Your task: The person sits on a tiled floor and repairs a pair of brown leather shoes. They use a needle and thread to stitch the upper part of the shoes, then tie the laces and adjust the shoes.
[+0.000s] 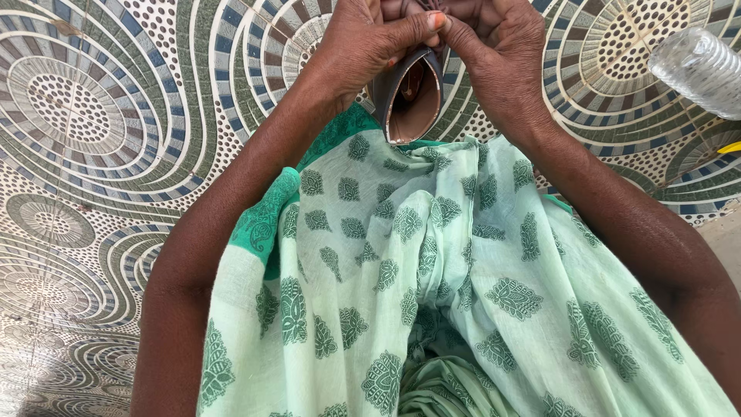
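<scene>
Both my hands meet at the top middle of the head view, above my lap. My left hand (363,42) grips the rim of a shoe (409,96), brown inside with a grey edge, its opening facing me. My right hand (498,50) pinches the same shoe from the other side, thumb tip touching my left thumb. The front of the shoe is cut off by the frame's top edge. Pale green cloth (432,270) with dark green printed motifs covers my lap below the shoe.
The floor (100,154) has tiles with swirling green, blue and white patterns. A clear plastic bottle (698,69) lies at the upper right. A small yellow object (731,147) shows at the right edge.
</scene>
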